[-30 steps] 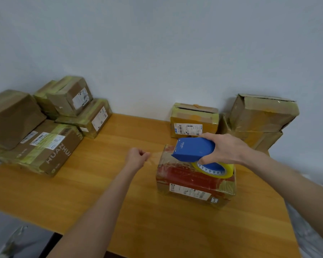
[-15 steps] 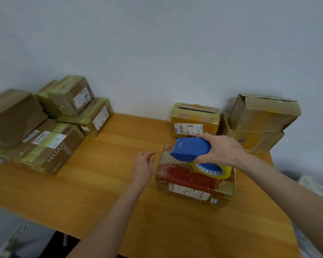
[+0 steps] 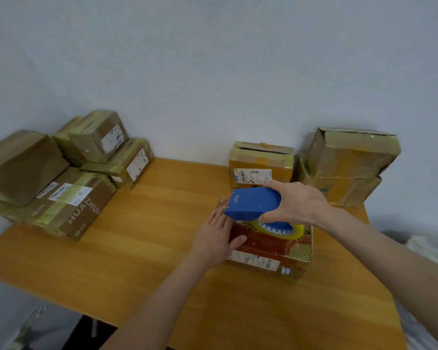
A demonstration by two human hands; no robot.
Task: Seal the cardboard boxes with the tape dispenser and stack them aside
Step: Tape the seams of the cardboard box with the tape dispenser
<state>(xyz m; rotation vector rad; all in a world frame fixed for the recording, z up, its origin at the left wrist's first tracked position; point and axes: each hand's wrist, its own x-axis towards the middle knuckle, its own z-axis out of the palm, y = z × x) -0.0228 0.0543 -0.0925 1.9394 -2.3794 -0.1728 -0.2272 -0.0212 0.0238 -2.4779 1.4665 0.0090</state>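
Observation:
A cardboard box (image 3: 271,251) with a red printed top and a white label on its front sits on the wooden table (image 3: 142,251) right of centre. My right hand (image 3: 296,204) grips a blue tape dispenser (image 3: 253,203) with a yellow tape roll (image 3: 296,229), held over the box's top. My left hand (image 3: 216,236) lies flat against the box's left end, fingers straight and thumb on the top edge.
A pile of taped brown boxes (image 3: 61,178) fills the table's back left corner. A yellow box with a raised flap (image 3: 261,165) stands at the back, and two stacked worn boxes (image 3: 344,168) sit at the back right by the wall.
My left hand moved right from open table and uncurled, landing flat on the box's left end. The right hand with the dispenser shifted slightly left over the box.

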